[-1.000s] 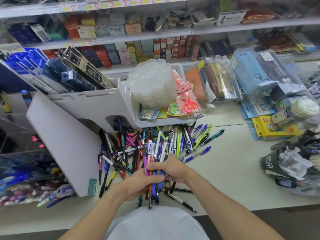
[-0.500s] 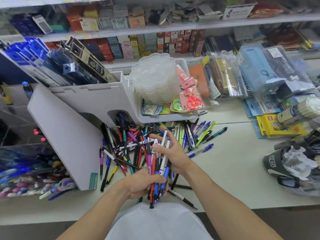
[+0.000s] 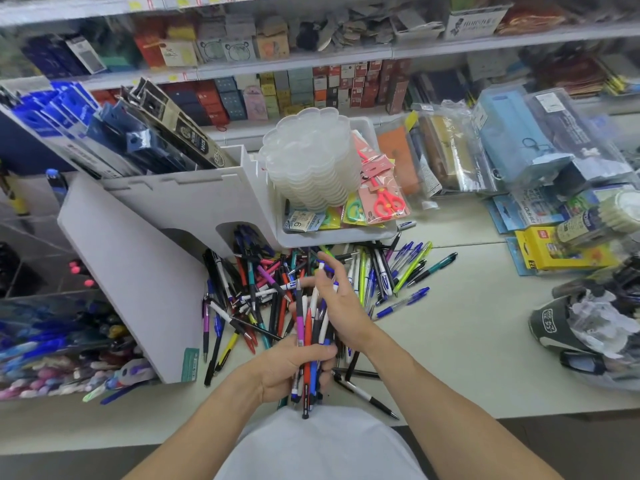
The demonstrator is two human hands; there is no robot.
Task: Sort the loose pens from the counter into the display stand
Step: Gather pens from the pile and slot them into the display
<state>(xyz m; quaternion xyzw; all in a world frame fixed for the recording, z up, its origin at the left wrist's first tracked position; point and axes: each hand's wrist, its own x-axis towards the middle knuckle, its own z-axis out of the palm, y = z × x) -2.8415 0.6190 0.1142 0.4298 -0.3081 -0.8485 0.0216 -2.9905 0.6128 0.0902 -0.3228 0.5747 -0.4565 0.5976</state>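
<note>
Your right hand (image 3: 341, 306) has come off the bundle since a sec ago: it was clamped over the top w/ the left, now it's lifted and spread, fingers loose, reaching fwd over the pile. It may have one white pen against the fingers, can't tell for sure. Left hand (image 3: 294, 370) is the only grip on the bundle of pens (image 3: 309, 348) now, fingers wrapped tight round the middle, tips down, approx upright, just above the bench (image 3: 467, 358) edge near your body. Means you're prob. still collecting, not loading yet; nothing from the bundle has reached the stand.

Loose pens (image 3: 263, 289) lie in a heap on the bench btwn the hands and the white display stand (image 3: 145, 271), spilling into its arched opening; a few more fan out to the right.

Containers:
- Display stand: top slots hold packaged blue/black pen cards.
- White tray (image 3: 377, 233) next to it: stack of clear palettes (image 3: 308, 161), scissors in packs.
- Clear bins (image 3: 52, 344) far left: pens, mostly blue and pink.
- Bag (image 3: 588, 334) far right: contents unclear.
</note>
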